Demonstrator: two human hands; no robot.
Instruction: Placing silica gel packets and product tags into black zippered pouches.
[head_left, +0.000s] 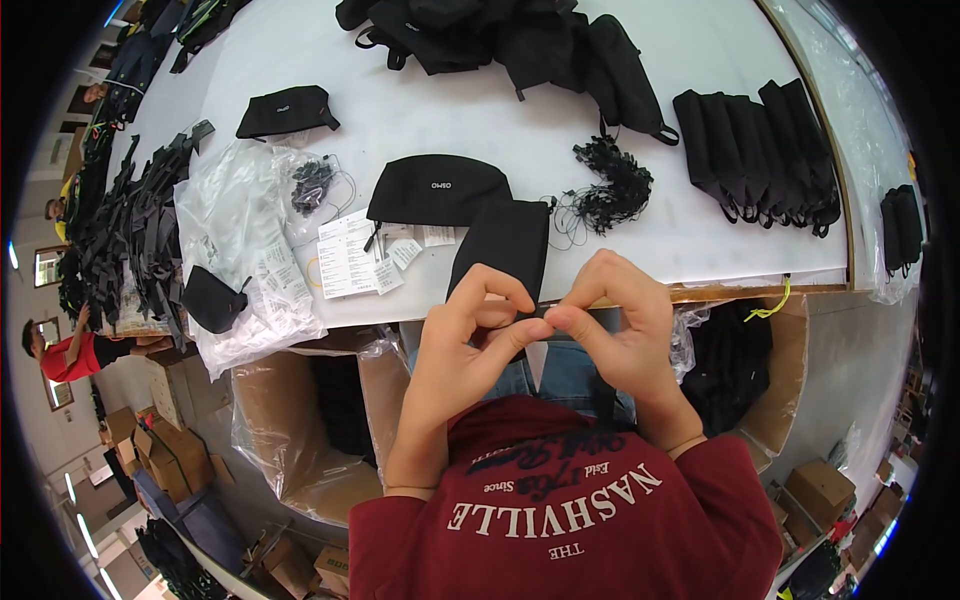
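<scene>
At the table's front edge my left hand (462, 338) and my right hand (632, 325) meet, thumbs and fingertips pinched close together. Whatever lies between the fingertips is too small to make out. A narrow pale tip (537, 362) shows just below them; I cannot tell whether it hangs from my fingers. Right beyond my hands lies a flat black pouch (508, 240), its near end partly hidden by my left hand. Behind it rests a wider black zip pouch (440, 190), and white printed labels (348, 262) lie to its left.
Bundles of thin black cords (615, 185) lie right of the pouches. A row of black pouches (755, 150) stands at the right, a black pile (490, 40) at the back. Clear plastic bags (245, 220) cover the left side. Open cartons (300, 430) stand below the table edge.
</scene>
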